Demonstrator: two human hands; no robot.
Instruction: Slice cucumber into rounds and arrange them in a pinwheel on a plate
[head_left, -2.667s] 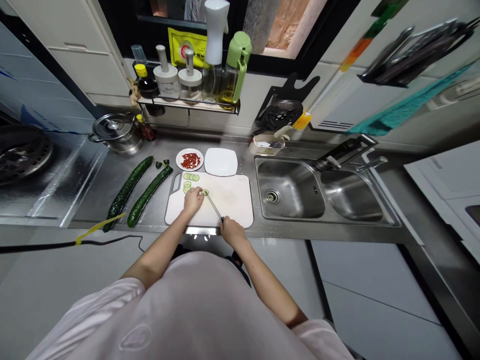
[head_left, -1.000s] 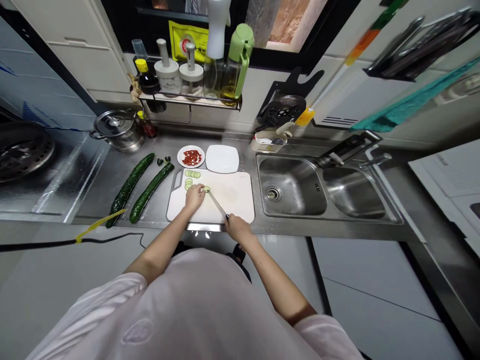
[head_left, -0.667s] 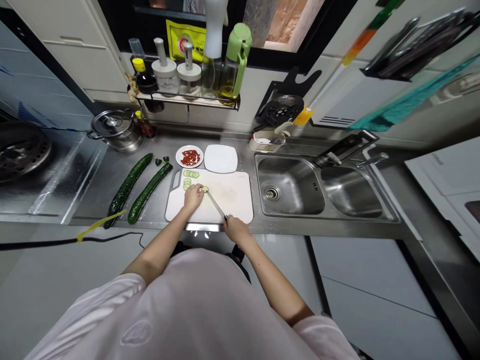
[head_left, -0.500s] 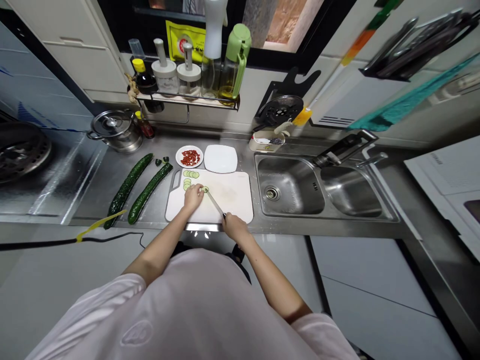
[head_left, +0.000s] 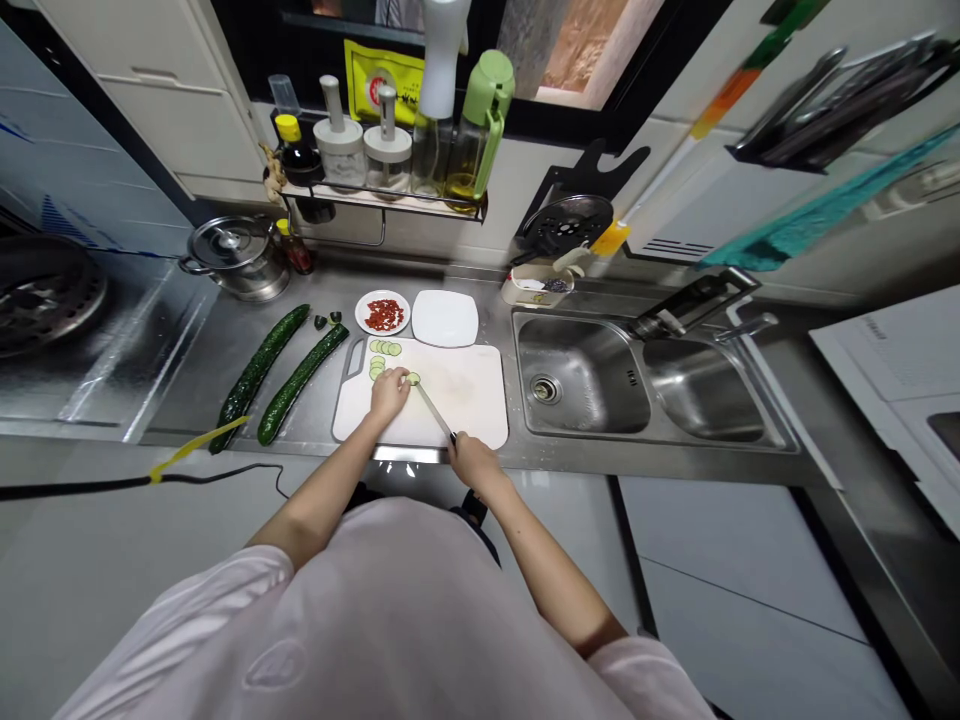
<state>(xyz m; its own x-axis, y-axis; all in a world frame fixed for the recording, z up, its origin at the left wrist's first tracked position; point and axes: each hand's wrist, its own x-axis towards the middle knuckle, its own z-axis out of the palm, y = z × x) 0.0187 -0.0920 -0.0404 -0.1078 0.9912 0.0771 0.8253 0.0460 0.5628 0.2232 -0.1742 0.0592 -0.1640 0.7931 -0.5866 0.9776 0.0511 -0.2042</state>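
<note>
A white cutting board (head_left: 472, 400) lies on the counter before me. At its left side my left hand (head_left: 388, 395) has its fingers closed on a small pale cucumber slice (head_left: 413, 379), partly hidden by the fingertips. My right hand (head_left: 474, 462) grips a knife (head_left: 433, 410) by its dark handle, and the blade's tip meets that slice. Behind my left hand, several cucumber slices (head_left: 385, 347) lie overlapping in a row, with a second small stack (head_left: 377, 366) nearer the fingers. Two whole-looking cucumbers (head_left: 262, 365) (head_left: 304, 383) rest left of the board.
Behind the board stand a plate of chopped red pieces (head_left: 385, 330) and a white square plate (head_left: 445, 318). A double sink (head_left: 581, 425) is to the right, a lidded steel pot (head_left: 251, 280) at the back left. A bottle rack (head_left: 375, 200) hangs on the wall above.
The whole view has shifted slightly. Both hands, the knife and the slices keep nearly the same places on the board.
</note>
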